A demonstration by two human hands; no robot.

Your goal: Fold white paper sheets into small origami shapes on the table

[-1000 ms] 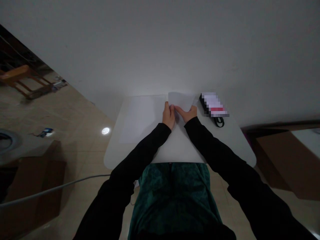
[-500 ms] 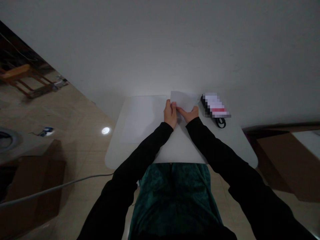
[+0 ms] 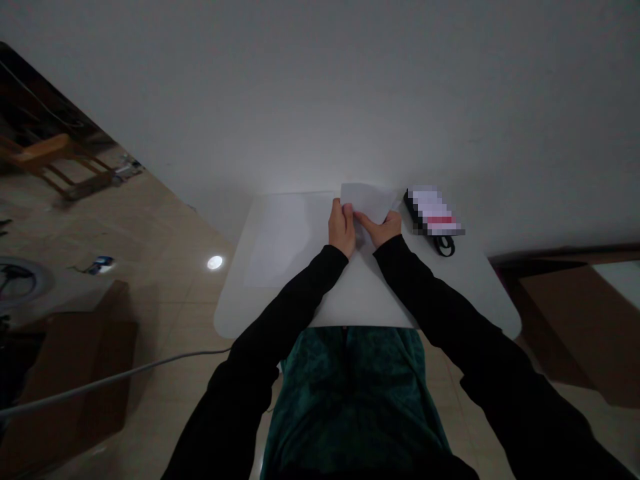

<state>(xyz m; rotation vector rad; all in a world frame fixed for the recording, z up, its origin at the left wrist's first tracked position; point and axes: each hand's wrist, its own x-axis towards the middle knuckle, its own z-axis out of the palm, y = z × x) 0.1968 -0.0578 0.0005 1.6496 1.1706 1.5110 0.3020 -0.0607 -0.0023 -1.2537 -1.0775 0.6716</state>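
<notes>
A white sheet of paper (image 3: 367, 195) is held up over the far middle of the white table, between my two hands. My left hand (image 3: 342, 227) grips its left edge, thumb in front and fingers behind. At its lower edge, my right hand (image 3: 383, 229) pinches the sheet, with the thumb stretched toward the left thumb. The fingers behind the paper are hidden. Flat on the table to the left lies another white paper (image 3: 285, 240), partly in the shadow of my left arm.
The small white table (image 3: 360, 303) stands against a pale wall (image 3: 320, 93). A blurred-out item (image 3: 433, 212) with a black strap loop lies at its right. Cardboard boxes (image 3: 85, 373) and a grey cable (image 3: 150, 363) are at left; another box (image 3: 580, 327) stands right.
The whole view has shifted slightly, so everything appears a little further right. Both hands keep nearly the same hold on the raised paper.
</notes>
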